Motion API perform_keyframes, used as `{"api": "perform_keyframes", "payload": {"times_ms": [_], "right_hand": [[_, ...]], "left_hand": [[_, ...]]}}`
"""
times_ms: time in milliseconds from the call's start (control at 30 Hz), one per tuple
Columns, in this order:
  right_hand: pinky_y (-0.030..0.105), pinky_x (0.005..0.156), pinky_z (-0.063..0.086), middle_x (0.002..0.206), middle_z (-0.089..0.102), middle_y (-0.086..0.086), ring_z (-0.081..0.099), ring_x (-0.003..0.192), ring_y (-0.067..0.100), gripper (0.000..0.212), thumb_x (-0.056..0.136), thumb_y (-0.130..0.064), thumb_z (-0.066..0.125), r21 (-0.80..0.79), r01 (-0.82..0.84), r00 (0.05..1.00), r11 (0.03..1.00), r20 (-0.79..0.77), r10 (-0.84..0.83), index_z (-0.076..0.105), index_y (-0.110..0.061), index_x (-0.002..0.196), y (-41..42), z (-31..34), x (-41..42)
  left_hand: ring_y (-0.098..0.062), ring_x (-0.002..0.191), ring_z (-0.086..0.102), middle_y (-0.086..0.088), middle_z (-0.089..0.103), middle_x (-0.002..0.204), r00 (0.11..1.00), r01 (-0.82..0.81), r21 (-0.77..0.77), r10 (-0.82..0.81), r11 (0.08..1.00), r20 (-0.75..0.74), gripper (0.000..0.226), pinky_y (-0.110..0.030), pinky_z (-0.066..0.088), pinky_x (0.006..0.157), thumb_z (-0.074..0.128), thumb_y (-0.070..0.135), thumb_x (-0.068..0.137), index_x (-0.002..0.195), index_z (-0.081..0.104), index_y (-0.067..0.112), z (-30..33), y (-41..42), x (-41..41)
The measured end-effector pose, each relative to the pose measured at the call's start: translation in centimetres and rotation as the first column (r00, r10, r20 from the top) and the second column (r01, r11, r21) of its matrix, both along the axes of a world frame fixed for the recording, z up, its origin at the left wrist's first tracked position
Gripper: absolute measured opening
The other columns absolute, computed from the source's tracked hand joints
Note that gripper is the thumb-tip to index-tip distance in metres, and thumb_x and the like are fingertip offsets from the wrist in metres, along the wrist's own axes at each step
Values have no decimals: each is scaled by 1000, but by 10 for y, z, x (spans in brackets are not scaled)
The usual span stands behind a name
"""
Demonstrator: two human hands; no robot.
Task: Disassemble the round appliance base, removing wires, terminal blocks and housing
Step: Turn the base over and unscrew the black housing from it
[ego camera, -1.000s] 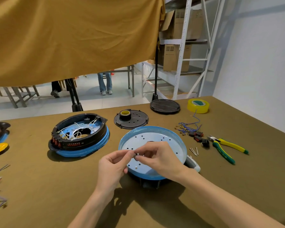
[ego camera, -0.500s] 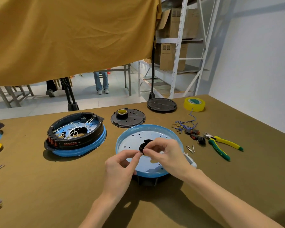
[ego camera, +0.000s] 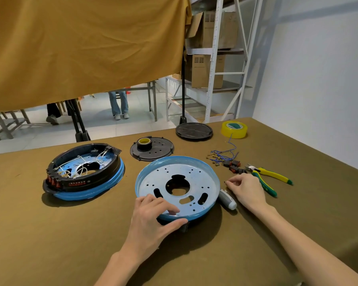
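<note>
Fingers of the left hand (ego camera: 151,221) curl over the base (ego camera: 212,178) near rim, thumb outside. Right hand (ego camera: 246,187) pinches something tiny beside the far-right edge, near pliers (ego camera: 271,177); bare table (ego camera: 50,240) lies left.

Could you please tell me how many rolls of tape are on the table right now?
2. A large yellow roll lies at the far right near the wall. A smaller roll stands on the black disc behind the blue pan.
</note>
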State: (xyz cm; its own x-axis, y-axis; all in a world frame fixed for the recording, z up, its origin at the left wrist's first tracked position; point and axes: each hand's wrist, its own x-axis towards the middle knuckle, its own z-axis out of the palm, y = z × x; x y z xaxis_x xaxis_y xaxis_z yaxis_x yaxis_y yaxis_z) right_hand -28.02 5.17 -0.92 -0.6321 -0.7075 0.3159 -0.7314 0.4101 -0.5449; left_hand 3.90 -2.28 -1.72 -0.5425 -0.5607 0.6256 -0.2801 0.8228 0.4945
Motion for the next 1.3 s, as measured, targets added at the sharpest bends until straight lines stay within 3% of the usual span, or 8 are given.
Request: {"api": "perform_keyframes", "payload": {"times_ms": [167, 300, 400, 600, 800, 1067, 1167, 1300], "right_hand": [[28, 58, 47, 73, 69, -13, 60, 67, 6, 17, 95, -35, 66, -119, -23, 997, 993, 68, 31, 79, -25, 95, 6, 12, 13], [28, 57, 42, 91, 61, -14, 58, 81, 10, 29, 87, -60, 60, 240, -135, 984, 961, -79, 158, 61, -34, 101, 21, 15, 34], [27, 55, 40, 99, 60, -10, 57, 83, 13, 35, 86, -55, 63, 376, -145, 975, 915, -103, 196, 47, -35, 109, 25, 12, 44], [17, 51, 41, 80, 66, -8, 58, 62, 4, 17, 98, -36, 61, -113, -44, 984, 993, 166, 62, 67, -20, 97, 28, 24, 37], [23, 56, 44, 64, 66, -14, 55, 59, 6, 14, 89, -36, 76, -590, 64, 917, 805, 354, 186, 75, -24, 81, 32, 70, 30], [25, 52, 54, 66, 62, 0, 64, 53, 14, 36, 102, -45, 55, -698, 194, 715, 690, 582, 387, 57, -14, 83, -4, 101, 51], [32, 44, 51, 62, 57, 2, 53, 43, 19, 34, 103, -46, 52, -740, 82, 674, 668, 535, 510, 51, -14, 91, -13, 105, 55], [29, 41, 44, 62, 51, 5, 46, 39, 19, 35, 104, -45, 51, -781, -23, 693, 624, 438, 573, 46, -12, 93, -27, 109, 67]], "left_hand": [[2, 91, 54, 29, 66, 87, 999, -27, -5, 27, 1000, 22, 47, -24, 34, 88, 56, 82, 83, 92, 74, 39, 1, 1, -1], [3, 90, 53, 30, 63, 86, 998, -45, -16, 46, 999, 46, 48, -22, 34, 86, 56, 81, 84, 93, 74, 38, 1, 4, -2], [2, 88, 57, 28, 66, 87, 996, -60, -26, 61, 998, 66, 46, -22, 38, 82, 58, 79, 83, 93, 74, 37, 5, 9, -5], [0, 85, 60, 22, 69, 89, 992, -62, -69, 69, 996, 105, 46, -21, 45, 78, 61, 76, 84, 92, 74, 33, 11, 14, -6], [3, 70, 62, 21, 70, 79, 961, 33, -107, -2, 994, 277, 52, -14, 57, 68, 51, 79, 82, 81, 75, 33, 33, 11, -11], [4, 79, 63, 24, 70, 83, 896, 107, 24, -107, 994, 431, 52, -12, 49, 77, 53, 81, 84, 108, 71, 39, 51, 24, -46], [3, 88, 62, 24, 65, 85, 857, 187, 269, -291, 945, 425, 41, -14, 52, 68, 63, 73, 83, 105, 71, 39, 54, 16, -42], [3, 99, 55, 27, 59, 99, 861, 180, 264, -281, 948, 423, 51, -20, 53, 81, 53, 77, 85, 114, 71, 39, 51, 14, -48]]}}
